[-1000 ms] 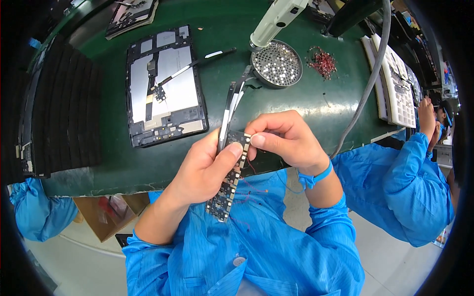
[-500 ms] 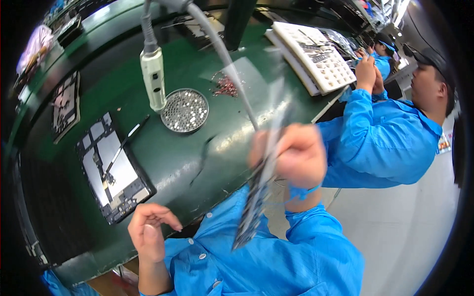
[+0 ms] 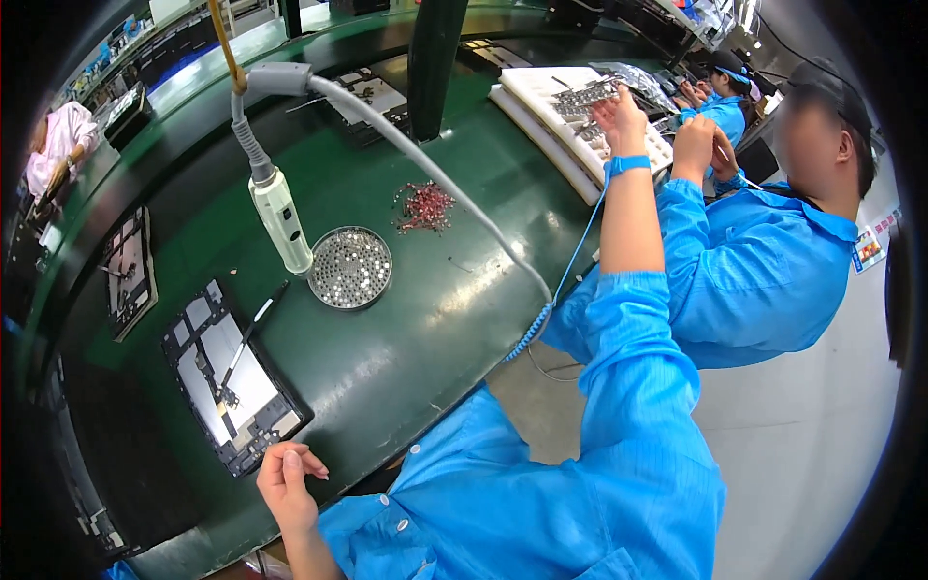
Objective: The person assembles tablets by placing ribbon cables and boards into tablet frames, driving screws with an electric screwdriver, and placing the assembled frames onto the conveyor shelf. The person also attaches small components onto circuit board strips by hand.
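My right hand (image 3: 623, 121) reaches out to the white foam tray (image 3: 527, 97) at the far right. Its fingers close on the end of a grey, patterned strip of small parts (image 3: 585, 97) over the tray; the fingertips are partly hidden. A blue wrist strap with a coiled cord circles that wrist. Near the table's front edge my left hand (image 3: 290, 474) is empty, its fingers loosely bent and apart. Just beyond it lies an opened tablet housing (image 3: 242, 358) with a silver plate. A pen-like tool (image 3: 253, 324) rests across the housing.
A round dish of small silver pieces (image 3: 350, 268) stands beside a pale electric screwdriver (image 3: 280, 220) hanging on its cable. Behind the dish is a heap of small red pieces (image 3: 423, 208). Another opened device (image 3: 130, 271) lies left. A co-worker in blue (image 3: 754, 261) sits at right.
My right hand has moved from in front of my body out to the foam tray with the strip. The clear film by the red pieces is gone. My left hand stays near the table edge.
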Demonstrator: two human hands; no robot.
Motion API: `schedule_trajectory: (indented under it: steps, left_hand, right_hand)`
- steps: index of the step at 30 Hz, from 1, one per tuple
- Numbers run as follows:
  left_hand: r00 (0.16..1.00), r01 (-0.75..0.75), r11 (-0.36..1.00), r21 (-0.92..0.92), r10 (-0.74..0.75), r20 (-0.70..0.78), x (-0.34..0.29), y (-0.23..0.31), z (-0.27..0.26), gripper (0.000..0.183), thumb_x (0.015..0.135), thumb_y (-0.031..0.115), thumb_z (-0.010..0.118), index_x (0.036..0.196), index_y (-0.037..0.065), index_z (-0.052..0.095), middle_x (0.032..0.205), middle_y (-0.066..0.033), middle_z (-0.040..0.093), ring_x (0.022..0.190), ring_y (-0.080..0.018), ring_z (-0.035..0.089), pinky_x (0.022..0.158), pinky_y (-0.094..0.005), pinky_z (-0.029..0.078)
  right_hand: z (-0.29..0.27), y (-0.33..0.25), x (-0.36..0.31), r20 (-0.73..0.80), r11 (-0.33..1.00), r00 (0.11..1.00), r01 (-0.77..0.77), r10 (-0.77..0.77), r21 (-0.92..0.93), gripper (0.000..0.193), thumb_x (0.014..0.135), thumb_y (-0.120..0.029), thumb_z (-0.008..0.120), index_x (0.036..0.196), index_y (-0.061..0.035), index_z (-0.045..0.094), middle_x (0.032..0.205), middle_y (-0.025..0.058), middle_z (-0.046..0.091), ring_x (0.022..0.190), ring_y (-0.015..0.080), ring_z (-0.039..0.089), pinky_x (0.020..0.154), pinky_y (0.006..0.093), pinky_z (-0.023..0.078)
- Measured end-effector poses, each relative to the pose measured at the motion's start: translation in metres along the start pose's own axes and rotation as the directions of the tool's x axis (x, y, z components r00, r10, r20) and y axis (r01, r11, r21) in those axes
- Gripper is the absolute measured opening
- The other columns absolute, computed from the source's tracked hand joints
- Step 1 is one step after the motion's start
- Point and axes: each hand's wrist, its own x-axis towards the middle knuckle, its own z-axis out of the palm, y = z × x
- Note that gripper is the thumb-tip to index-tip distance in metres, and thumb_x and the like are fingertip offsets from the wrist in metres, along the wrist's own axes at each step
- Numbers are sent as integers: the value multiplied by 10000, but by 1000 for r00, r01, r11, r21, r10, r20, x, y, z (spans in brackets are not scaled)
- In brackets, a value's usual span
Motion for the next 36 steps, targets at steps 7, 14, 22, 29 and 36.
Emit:
schedule_trajectory:
  steps: [7, 14, 22, 29, 36]
  left_hand:
    - [978, -83, 967, 239, 125, -165, 5, 37, -41, 180, 983, 155, 475, 945, -6, 544, 690, -61, 562, 586, -115, 547, 536, -238, 462]
    - [912, -87, 695, 714, 343, -223, 115, 88, -68, 236, 948, 209, 548, 978, -12, 625, 819, -43, 613, 776, -87, 539, 712, -241, 451]
    - [597, 487, 418, 767, 482, -641, 304, 56, -169, 440, 879, 299, 513, 1206, 6, 533, 1294, -229, 484, 1208, -406, 442, 972, -499, 392]
    - [365, 850, 386, 358, 58, -929, 349, 70, -242, 479, 858, 308, 531, 1290, 99, 539, 1386, -138, 442, 1283, -355, 393, 1002, -525, 332]
    - [564, 725, 431, 536, 75, -823, 371, 51, -298, 430, 864, 306, 513, 1186, 44, 626, 1252, -168, 595, 1169, -315, 563, 979, -409, 415]
  right_hand:
    - [8, -18, -105, -65, 881, 889, 457, -452, 121, 186, 926, -175, 573, 1020, -15, 561, 1032, 128, 622, 930, 223, 615, 795, 352, 524]
    - [17, -61, -336, 828, 957, -490, -227, -271, 179, 505, 799, -290, 772, 1096, 83, 606, 1114, 271, 606, 1016, 431, 605, 830, 515, 508]
    - [3, 44, -438, 994, 906, 77, 409, 83, -107, 206, 726, 2, 706, 915, 23, 628, 922, 161, 659, 816, 306, 645, 708, 365, 522]
    - [6, 52, -444, 948, 876, 316, 444, 43, -188, 123, 717, 63, 652, 832, 31, 623, 820, 155, 659, 733, 297, 641, 662, 338, 515]
    - [12, 50, -446, 937, 891, 339, 393, 89, -227, 93, 727, 54, 642, 816, 37, 619, 807, 157, 656, 723, 289, 638, 656, 335, 510]
